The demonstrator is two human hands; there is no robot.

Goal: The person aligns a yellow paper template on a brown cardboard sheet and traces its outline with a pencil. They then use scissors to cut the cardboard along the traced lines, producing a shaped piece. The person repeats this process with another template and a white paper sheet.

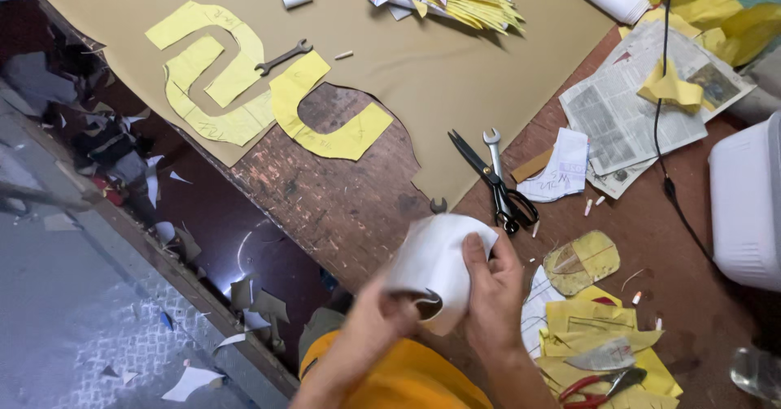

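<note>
— Near the black scissors [498,186], on the bench side closest to the person, what do you record?

— Both hands are up off the wooden workbench [342,205], sharing one curled white piece [435,258] of sheet material. The right hand [492,283] is closed on its right edge, thumb on top and fingers behind. The left hand [382,315] pinches the lower edge, where the sheet rolls under. It appears to be held in the air so it can be bent or turned freely; I judge that, I do not see it.

— And the scissors themselves?

— Lying shut, untouched, points away from the person, just beyond the white piece. A bright spanner [493,144] lies against them, possibly as a weight. Left of the scissors, tan sheet [455,67] covers most of the bench, with a rounded bite already cut from its edge. Yellow paper patterns [236,83] lie flat on it further left, pinned by a dark spanner [283,56], likely to keep them from shifting.

— Right of the scissors?

— Newspaper [626,108], a black cable [661,91] across it, a white container [748,205] at the frame's edge. Nearer the person, red-handled pliers [598,386] rest on more yellow patterns.

— Anything uncertain?

— What the white material is; I cannot tell.
</note>
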